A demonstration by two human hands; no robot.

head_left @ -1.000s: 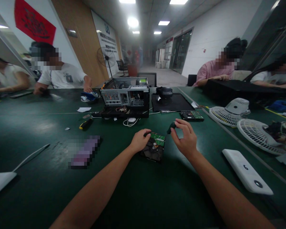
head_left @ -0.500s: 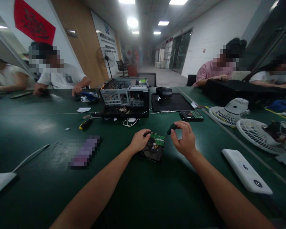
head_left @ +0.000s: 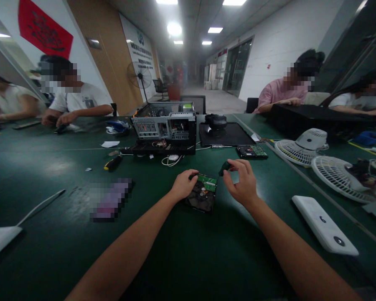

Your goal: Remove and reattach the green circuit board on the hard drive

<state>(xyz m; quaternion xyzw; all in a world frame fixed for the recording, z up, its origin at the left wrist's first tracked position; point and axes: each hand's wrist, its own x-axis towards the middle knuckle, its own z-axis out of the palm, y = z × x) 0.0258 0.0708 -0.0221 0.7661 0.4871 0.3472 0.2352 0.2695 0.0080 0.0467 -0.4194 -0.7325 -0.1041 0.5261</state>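
Note:
A hard drive (head_left: 202, 197) with a green circuit board lies board-up on the green table (head_left: 181, 251) in front of me. My left hand (head_left: 183, 184) is closed over its left edge and holds it down. My right hand (head_left: 242, 183) sits just right of the drive, fingers pinched round the dark handle of a small screwdriver (head_left: 224, 168) that points down at the drive's upper right corner.
An open computer case (head_left: 164, 127) stands behind the drive, with a black panel (head_left: 226, 134), a second circuit board (head_left: 252, 151) and a yellow-handled screwdriver (head_left: 113, 163) near it. Fan grilles (head_left: 341, 177) and a white cover (head_left: 324, 225) lie to the right. Other people sit round the table.
My right fingers have closed in a little on the screwdriver handle. The person at the far left has drawn a hand back towards their body. My left hand and the drive have stayed put.

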